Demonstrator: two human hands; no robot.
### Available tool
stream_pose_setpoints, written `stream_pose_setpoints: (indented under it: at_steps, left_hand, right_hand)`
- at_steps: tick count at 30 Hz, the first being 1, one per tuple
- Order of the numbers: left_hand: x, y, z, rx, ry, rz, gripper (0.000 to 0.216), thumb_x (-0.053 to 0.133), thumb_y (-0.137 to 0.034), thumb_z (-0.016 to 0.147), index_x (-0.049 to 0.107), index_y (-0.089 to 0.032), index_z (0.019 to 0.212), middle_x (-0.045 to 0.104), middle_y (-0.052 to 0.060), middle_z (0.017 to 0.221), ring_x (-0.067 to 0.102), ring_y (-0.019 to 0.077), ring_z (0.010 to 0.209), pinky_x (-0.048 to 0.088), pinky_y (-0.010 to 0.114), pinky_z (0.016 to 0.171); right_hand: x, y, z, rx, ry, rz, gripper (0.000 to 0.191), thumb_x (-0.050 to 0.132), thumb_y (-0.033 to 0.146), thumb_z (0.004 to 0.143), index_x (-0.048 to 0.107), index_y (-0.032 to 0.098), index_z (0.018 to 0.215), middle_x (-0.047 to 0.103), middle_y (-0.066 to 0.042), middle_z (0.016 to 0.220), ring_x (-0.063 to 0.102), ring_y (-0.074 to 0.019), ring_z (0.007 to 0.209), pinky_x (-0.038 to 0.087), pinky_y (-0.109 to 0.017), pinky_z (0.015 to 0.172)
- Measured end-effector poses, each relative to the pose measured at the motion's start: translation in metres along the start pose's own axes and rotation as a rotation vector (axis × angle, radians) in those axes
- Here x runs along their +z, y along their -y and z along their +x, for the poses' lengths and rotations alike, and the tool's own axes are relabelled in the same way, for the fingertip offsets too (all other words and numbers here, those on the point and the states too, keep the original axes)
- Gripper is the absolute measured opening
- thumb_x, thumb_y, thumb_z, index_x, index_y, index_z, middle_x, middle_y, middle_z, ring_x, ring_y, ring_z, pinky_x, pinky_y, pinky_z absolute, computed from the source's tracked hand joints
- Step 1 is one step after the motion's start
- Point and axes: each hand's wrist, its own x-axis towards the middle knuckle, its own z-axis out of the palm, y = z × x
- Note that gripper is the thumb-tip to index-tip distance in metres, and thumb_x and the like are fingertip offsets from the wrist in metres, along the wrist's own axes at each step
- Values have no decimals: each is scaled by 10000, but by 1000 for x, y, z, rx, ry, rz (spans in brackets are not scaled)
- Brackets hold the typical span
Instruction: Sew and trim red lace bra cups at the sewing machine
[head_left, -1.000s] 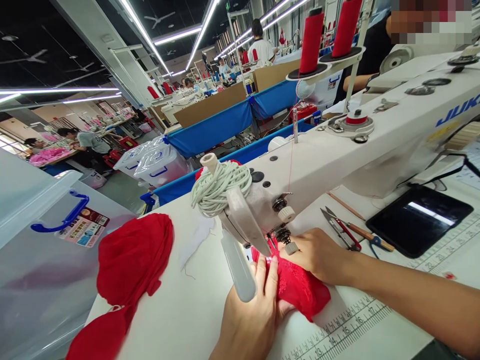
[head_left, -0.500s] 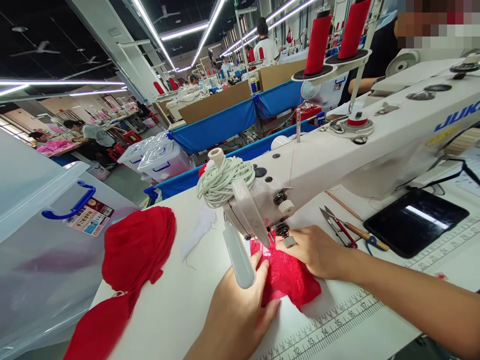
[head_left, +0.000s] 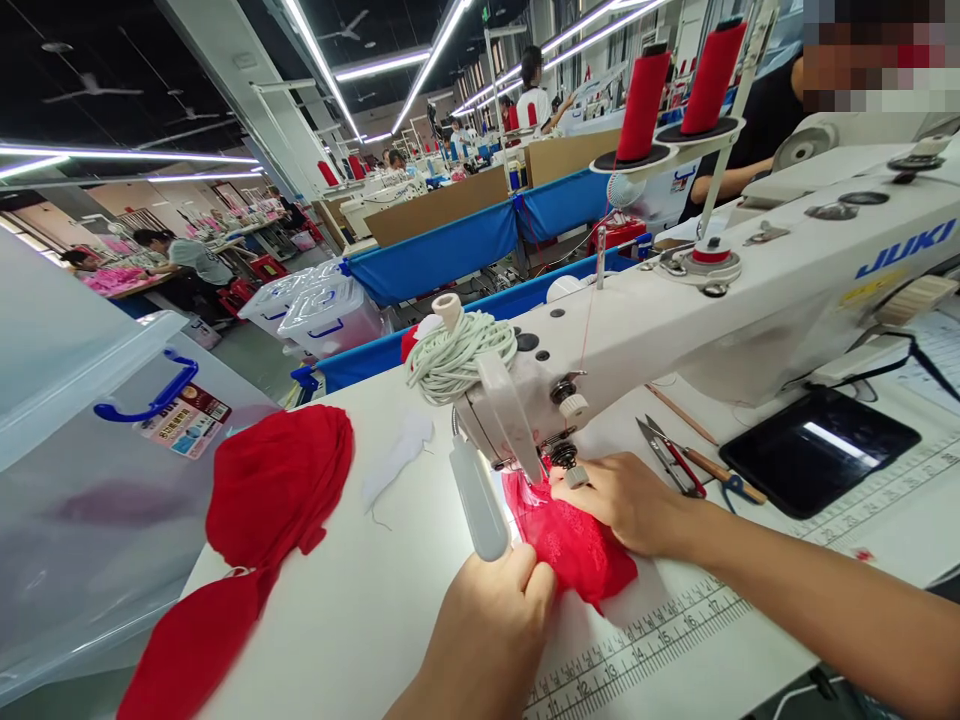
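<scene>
A piece of red lace fabric (head_left: 571,543) lies under the needle area of a white sewing machine (head_left: 675,300). My left hand (head_left: 487,625) pinches the near left edge of the lace, fingers closed on it. My right hand (head_left: 626,500) rests on the lace just right of the presser foot, fingers curled down onto the fabric. A white lamp tube (head_left: 478,497) hangs off the machine head, above my left hand.
A pile of red garments (head_left: 270,495) lies at the left of the white table (head_left: 360,620). Thread snips (head_left: 671,457), a pencil and a dark tablet (head_left: 817,450) sit right of the needle. Clear plastic bin (head_left: 82,470) at far left. Other workers sit beyond.
My left hand slid back toward me and closed from flat fingers into a pinch on the lace edge. The right hand stayed by the presser foot. The view shifted slightly.
</scene>
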Motion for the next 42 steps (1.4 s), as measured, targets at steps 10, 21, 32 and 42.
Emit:
stream_pose_setpoints:
  at_steps: [10, 21, 32, 42]
  left_hand:
    - [-8, -4, -4, 115, 183, -416, 135, 522, -97, 714, 509, -225, 672, 621, -61, 619, 554, 123, 515, 406, 246, 489]
    - [-28, 9, 13, -95, 220, -503, 250, 334, -114, 890, 533, -212, 774, 607, 1, 756, 546, 119, 596, 477, 227, 539]
    - [17, 22, 16, -539, 88, -966, 155, 513, -241, 803, 473, -215, 655, 555, -9, 637, 570, 154, 605, 497, 276, 574]
    - [17, 23, 23, -855, -28, -1347, 411, 568, -545, 792, 485, -211, 568, 508, -22, 474, 543, 149, 516, 467, 254, 479]
  right_hand:
    - [-1, 2, 0, 16, 27, 17, 291, 344, 76, 912, 569, 176, 758, 594, -23, 756, 437, -128, 562, 254, -278, 496]
    - [-8, -1, 0, -205, 127, 220, 23, 549, 165, 793, 565, 164, 810, 603, -91, 869, 533, -203, 838, 437, -311, 688]
    - [-1, 4, 2, 192, -140, 623, 84, 471, 150, 847, 457, 207, 787, 547, -7, 758, 506, -138, 649, 424, -247, 591]
    - [-6, 13, -8, -126, -587, 196, 201, 558, 313, 913, 447, 211, 780, 503, 32, 627, 497, -107, 540, 372, -207, 481]
